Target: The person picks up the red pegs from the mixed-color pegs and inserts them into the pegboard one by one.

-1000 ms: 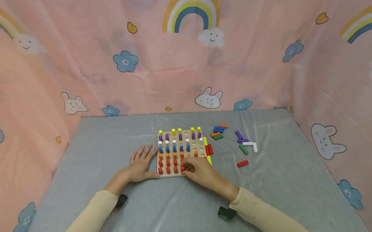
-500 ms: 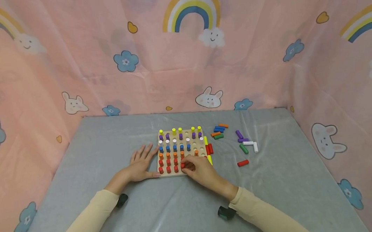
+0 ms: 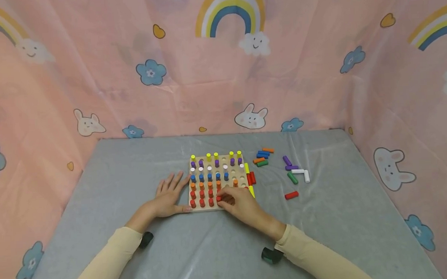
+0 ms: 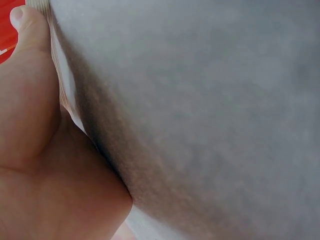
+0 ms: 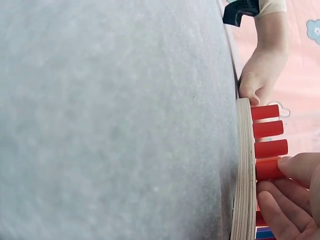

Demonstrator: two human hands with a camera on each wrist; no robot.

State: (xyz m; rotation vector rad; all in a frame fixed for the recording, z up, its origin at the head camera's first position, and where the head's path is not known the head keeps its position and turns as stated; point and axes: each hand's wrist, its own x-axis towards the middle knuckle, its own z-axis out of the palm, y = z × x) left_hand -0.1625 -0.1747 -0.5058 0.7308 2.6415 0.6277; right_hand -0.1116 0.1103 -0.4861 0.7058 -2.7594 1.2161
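Observation:
A wooden pegboard (image 3: 233,172) lies on the table, with coloured pegs standing in rows. At its front row, my right hand (image 3: 242,204) pinches a red peg (image 3: 218,198) between thumb and index finger. In the right wrist view that red peg (image 5: 269,169) stands against the board face in line with three other red pegs (image 5: 270,148), a fingertip at its top. My left hand (image 3: 167,200) rests on the cloth with fingers spread, its thumb along the board's front left corner. The left wrist view shows the thumb (image 4: 32,30) on the board's edge.
Yellow pegs (image 3: 246,168) and red pegs (image 3: 252,178) lie along the board's right edge. Farther right lie loose pegs: orange, blue, green (image 3: 292,178), purple (image 3: 287,160), white (image 3: 297,171) and red (image 3: 291,195). A grey cloth (image 3: 148,156) covers the table, and pink curtains surround it.
The right hand stays on the red peg in the front row, its fingertips shifted only very slightly. The left hand has not moved.

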